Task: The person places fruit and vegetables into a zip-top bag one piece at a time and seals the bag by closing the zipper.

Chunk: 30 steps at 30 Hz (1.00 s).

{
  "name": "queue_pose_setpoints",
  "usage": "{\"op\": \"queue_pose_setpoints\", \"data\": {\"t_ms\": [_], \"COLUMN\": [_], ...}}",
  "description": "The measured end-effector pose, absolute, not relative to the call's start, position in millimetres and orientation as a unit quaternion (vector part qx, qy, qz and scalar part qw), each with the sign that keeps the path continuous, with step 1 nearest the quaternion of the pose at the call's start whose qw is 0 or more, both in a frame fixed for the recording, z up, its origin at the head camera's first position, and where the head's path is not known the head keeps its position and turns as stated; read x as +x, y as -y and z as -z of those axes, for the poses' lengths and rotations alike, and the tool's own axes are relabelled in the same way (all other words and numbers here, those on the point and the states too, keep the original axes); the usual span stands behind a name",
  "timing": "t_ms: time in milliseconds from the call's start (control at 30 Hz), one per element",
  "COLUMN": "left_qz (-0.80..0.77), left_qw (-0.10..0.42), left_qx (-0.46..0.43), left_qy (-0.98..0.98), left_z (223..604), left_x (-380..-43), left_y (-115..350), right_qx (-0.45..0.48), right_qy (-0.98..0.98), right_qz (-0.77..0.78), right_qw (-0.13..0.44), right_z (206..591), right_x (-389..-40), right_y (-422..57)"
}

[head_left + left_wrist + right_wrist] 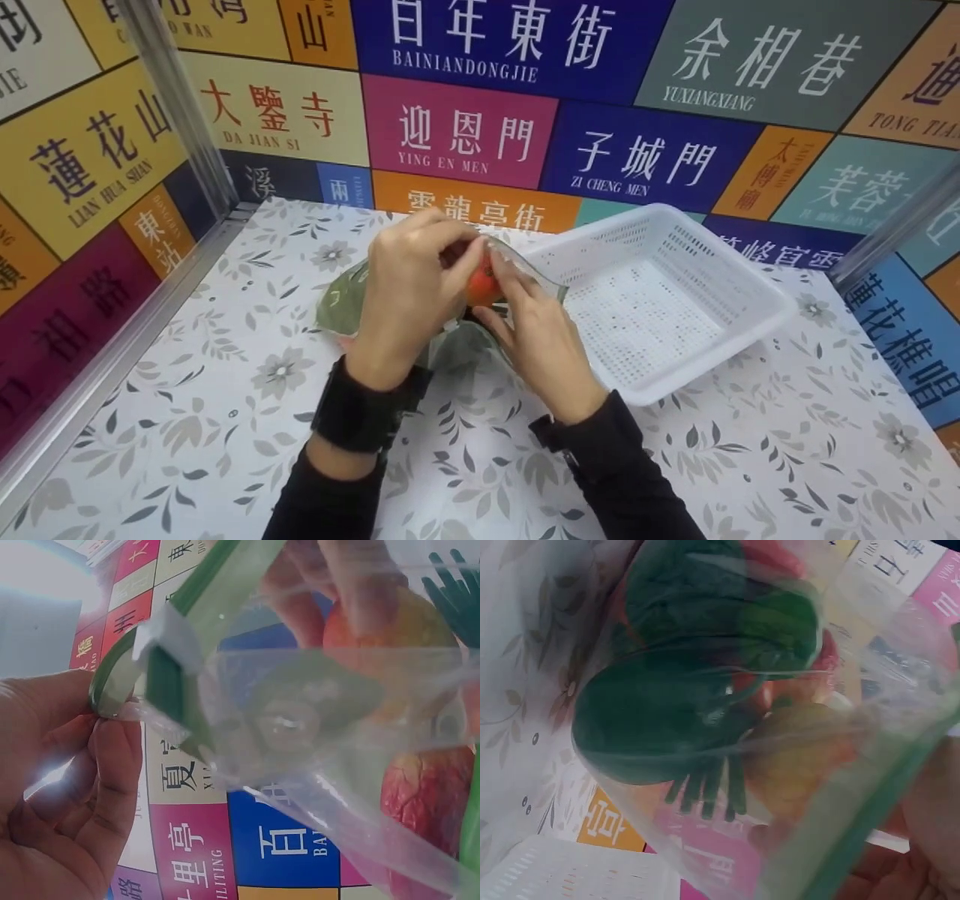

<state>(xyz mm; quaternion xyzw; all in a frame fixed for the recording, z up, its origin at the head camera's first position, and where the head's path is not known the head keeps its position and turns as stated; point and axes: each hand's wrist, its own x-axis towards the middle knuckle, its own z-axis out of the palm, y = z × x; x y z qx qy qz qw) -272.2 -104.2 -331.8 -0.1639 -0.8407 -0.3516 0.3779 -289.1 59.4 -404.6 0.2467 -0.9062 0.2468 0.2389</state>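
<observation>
Between my hands is a clear plastic bag [345, 300] with a green-edged mouth. My left hand [409, 289] pinches the green edge of its opening between thumb and fingertips, also visible in the left wrist view. At the mouth, my right hand [546, 337] holds a red-and-yellow fruit [482, 289], fingers over its top and thumb below. Through the plastic in the right wrist view show a large dark green vegetable [652, 720], a green pepper-like piece [780, 630] and several red pieces. A wrinkled red piece [427, 802] lies below the fruit in the left wrist view.
A white perforated plastic basket [750, 330] stands to the right of my hands. The table [195, 442] has a leaf-patterned cover. Colourful panels with Chinese lettering [457, 135] wall in the back and sides, joined by metal corner posts [191, 112].
</observation>
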Motion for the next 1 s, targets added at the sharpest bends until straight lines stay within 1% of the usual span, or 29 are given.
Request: {"op": "queue_pose_setpoints", "data": {"t_ms": [133,200,267,367,500,600,800,1000], "left_qz": [0.36,0.364,0.368,0.374,0.377,0.379,0.375,0.371], "left_qw": [0.37,0.369,0.369,0.367,0.365,0.364,0.367,0.358], "left_qx": [-0.156,-0.152,-0.15,-0.148,-0.146,-0.149,-0.158,-0.161], "left_qy": [0.842,0.842,0.84,0.839,0.839,0.838,0.836,0.841], "left_z": [330.5,330.4,330.3,330.9,330.9,330.8,331.7,333.4], "left_x": [-271.7,-271.7,-272.0,-272.8,-273.1,-273.5,-274.3,-276.6], "left_y": [106.7,108.0,108.9,109.5,109.7,109.7,110.4,112.4], "right_qx": [0.254,0.238,0.209,0.169,0.145,0.146,0.195,0.223], "right_qy": [0.907,0.906,0.908,0.925,0.944,0.943,0.918,0.894], "right_qz": [-0.282,-0.311,-0.329,-0.311,-0.281,-0.288,-0.339,-0.389], "right_qw": [0.181,0.159,0.152,0.141,0.097,0.079,0.058,-0.004], "right_z": [387.5,376.6,368.4,365.2,368.5,371.7,383.0,387.8], "right_x": [-282.9,-282.5,-284.4,-290.7,-299.4,-302.3,-308.5,-311.1], "right_y": [-74.1,-86.4,-101.2,-122.5,-138.0,-138.9,-127.0,-122.1]}}
